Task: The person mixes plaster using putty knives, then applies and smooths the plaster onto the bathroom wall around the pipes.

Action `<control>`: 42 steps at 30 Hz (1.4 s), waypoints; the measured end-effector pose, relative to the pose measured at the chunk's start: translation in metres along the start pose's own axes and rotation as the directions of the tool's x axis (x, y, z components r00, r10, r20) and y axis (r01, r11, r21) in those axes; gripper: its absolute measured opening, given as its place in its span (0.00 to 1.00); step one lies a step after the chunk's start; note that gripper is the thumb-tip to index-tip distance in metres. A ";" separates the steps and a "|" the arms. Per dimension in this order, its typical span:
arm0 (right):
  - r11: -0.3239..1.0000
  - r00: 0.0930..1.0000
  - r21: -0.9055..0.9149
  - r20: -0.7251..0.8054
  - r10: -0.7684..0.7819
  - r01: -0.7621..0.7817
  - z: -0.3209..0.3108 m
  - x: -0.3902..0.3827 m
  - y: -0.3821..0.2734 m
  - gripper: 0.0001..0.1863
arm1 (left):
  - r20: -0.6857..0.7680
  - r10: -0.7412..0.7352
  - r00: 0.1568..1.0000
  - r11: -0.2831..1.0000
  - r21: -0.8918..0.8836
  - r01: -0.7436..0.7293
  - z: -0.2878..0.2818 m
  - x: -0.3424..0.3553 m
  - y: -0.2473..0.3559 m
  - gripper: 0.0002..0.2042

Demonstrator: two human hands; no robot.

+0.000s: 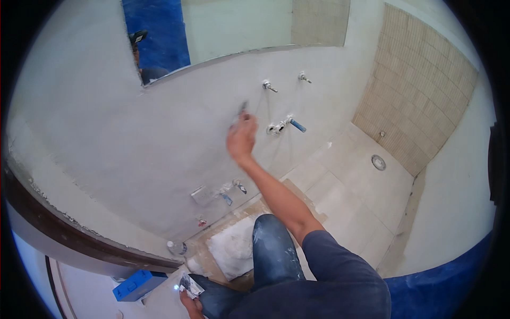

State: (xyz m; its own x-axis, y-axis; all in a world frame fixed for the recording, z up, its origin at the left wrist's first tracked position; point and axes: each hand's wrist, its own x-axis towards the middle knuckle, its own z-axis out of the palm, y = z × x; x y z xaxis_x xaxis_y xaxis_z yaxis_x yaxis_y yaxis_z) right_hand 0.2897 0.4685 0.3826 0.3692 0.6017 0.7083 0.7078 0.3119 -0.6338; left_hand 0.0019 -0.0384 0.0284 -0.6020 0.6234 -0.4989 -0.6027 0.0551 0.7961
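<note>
My right hand (242,137) reaches out to the pale plastered wall (175,133), its fingers closed round a small flat blade, likely a putty knife (244,107). Motion smears both the hand and the blade. Low at the bottom edge, my left hand (192,305) grips a broad metal scraper (192,287) smeared with white paste. To the right of my right hand, two metal pipe stubs (269,86) stick out of the wall. Below them is a valve fitting with a blue-wrapped end (298,126).
A white-dusted heap (234,247) lies on brown floor covering beside my knee. Left of it stand a clear plastic bottle (176,248) and a blue case (137,285). More fittings (227,198) jut from the lower wall. A round drain (378,162) sits in the tiled floor.
</note>
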 end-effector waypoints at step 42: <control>0.979 0.984 0.197 0.155 -0.088 0.056 -0.006 -0.113 0.076 0.29 | -0.003 0.026 1.000 1.000 -0.013 -0.026 -0.004 0.002 0.000 0.14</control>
State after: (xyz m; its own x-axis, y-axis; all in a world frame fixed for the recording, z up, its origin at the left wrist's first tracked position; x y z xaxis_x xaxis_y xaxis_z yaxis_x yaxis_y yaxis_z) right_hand 0.3058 0.4200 0.2565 0.2082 0.6786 0.7044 0.5948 0.4840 -0.6419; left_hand -0.0012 -0.0398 0.0257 -0.6192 0.6222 -0.4791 -0.5937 0.0285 0.8042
